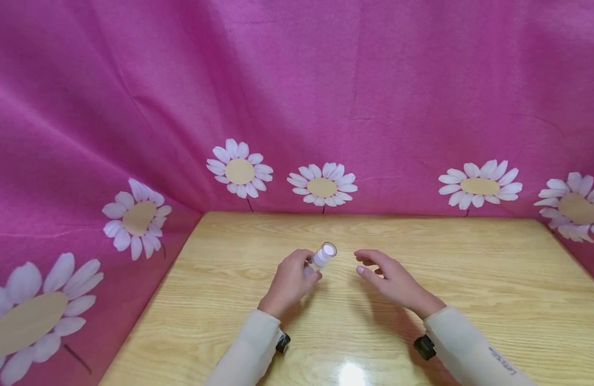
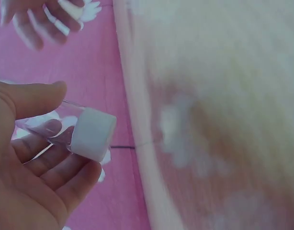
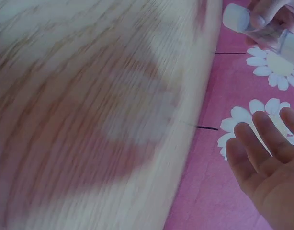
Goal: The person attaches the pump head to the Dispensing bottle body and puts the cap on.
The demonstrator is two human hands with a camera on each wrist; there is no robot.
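My left hand [image 1: 288, 280] holds a small clear bottle [image 1: 323, 255] between thumb and fingers, tilted above the wooden table. Its upper end, with a clear round rim around a white part, leans toward the right in the head view. A smooth white end [image 2: 93, 134] sticks out past the fingers in the left wrist view, and the middle is see-through. To the right, my right hand [image 1: 392, 280] hovers apart from the bottle with nothing in it. Its fingers [image 3: 254, 148] are spread and gently bent in the right wrist view.
The light wooden table [image 1: 495, 279] stretches under both hands, with a bright reflection near its front. A pink cloth [image 1: 374, 96] printed with white daisies hangs behind its back edge and along both sides. Dark wrist devices [image 1: 424, 347] sit under the sleeves.
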